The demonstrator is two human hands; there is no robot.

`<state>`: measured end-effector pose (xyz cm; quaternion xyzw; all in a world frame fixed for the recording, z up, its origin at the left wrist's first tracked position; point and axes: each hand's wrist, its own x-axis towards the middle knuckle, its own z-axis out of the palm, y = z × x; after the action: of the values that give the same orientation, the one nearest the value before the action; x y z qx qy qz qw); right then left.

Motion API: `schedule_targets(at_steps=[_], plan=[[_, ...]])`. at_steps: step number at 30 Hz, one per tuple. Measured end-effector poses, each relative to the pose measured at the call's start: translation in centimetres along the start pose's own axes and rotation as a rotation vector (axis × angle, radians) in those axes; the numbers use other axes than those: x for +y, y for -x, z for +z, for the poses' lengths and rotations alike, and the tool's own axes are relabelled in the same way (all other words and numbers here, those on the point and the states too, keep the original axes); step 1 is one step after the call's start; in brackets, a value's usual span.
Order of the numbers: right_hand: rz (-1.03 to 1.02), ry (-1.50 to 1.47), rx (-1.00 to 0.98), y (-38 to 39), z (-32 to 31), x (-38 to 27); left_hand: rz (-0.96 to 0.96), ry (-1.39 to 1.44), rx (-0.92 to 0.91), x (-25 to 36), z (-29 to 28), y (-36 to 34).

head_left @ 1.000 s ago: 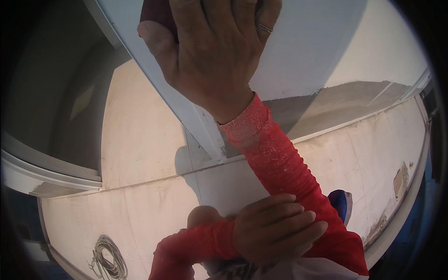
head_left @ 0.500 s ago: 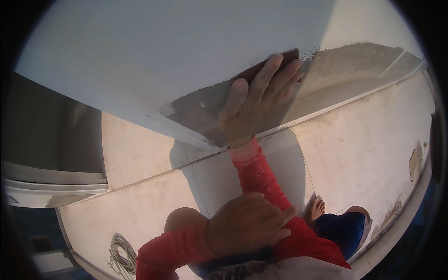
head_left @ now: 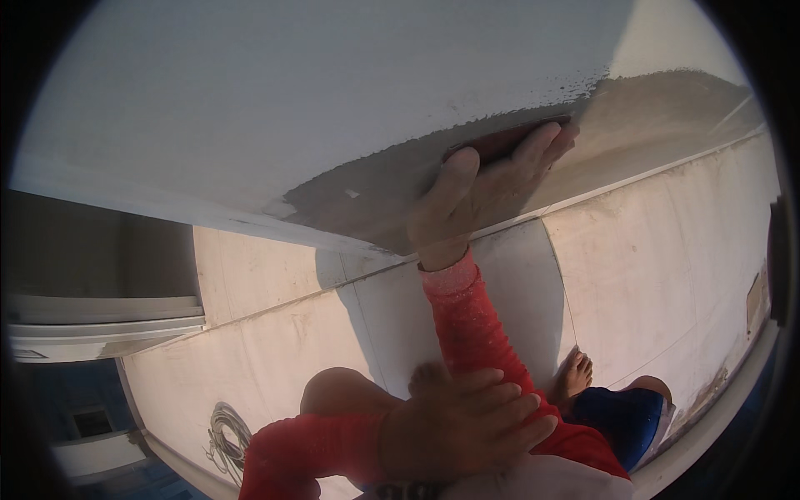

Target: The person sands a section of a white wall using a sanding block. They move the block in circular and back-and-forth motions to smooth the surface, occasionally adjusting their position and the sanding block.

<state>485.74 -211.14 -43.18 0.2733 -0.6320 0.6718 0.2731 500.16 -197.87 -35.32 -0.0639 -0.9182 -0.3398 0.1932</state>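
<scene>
My right hand reaches forward and presses a reddish-brown piece of sandpaper flat on the white wall. Thumb and fingers lie along the sheet, and its far edge shows beyond them. Around it spreads a grey, rough-edged patch on the wall's lower part. My left hand rests across my red-sleeved right forearm, its fingers spread and nothing visible in them. Whitish dust marks the right cuff.
Below the wall runs a pale floor with thin joint lines. A coil of hose or cable lies at lower left. My bare foot stands at right, near the floor's outer edge. A dark recess opens at left.
My right hand and the sandpaper have shifted right and slightly down over the grey patch. The left hand's fingers have spread out over the right forearm. The view has tilted slightly.
</scene>
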Motion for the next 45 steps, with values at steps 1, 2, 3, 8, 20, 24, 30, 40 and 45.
schedule_targets(at_steps=[1,2,3,8,20,24,30,40,45], plan=[[-0.082,-0.014,-0.042,3.3,1.1,-1.4,-0.026,-0.004,-0.062,-0.5,0.3,0.0],[-0.194,-0.013,-0.079,5.7,1.7,-2.2,-0.021,0.007,-0.107,-1.1,1.0,-0.6],[-0.3,-0.023,-0.121,7.1,2.0,-3.7,-0.031,0.023,-0.147,-1.4,1.6,-0.8],[-0.246,0.049,-0.096,-4.6,-4.4,14.7,-0.147,-0.032,-0.469,-2.2,-1.5,0.9],[-0.04,0.041,-0.316,13.8,-1.8,5.2,-0.299,0.005,-0.932,-3.2,0.9,-2.3],[0.403,-0.084,0.001,-9.6,-7.1,18.9,-0.44,-0.004,-0.887,-1.2,-3.6,0.3],[0.463,-0.113,0.122,-6.8,-3.6,13.4,-0.472,-0.142,-0.698,0.6,-2.7,-1.6],[0.537,-0.208,0.107,-12.6,-6.8,21.9,-0.459,-0.087,-0.704,1.5,-5.7,-0.1],[0.602,-0.367,0.033,-7.5,-4.8,13.7,-0.478,-0.086,-0.564,2.1,-4.2,0.9]])
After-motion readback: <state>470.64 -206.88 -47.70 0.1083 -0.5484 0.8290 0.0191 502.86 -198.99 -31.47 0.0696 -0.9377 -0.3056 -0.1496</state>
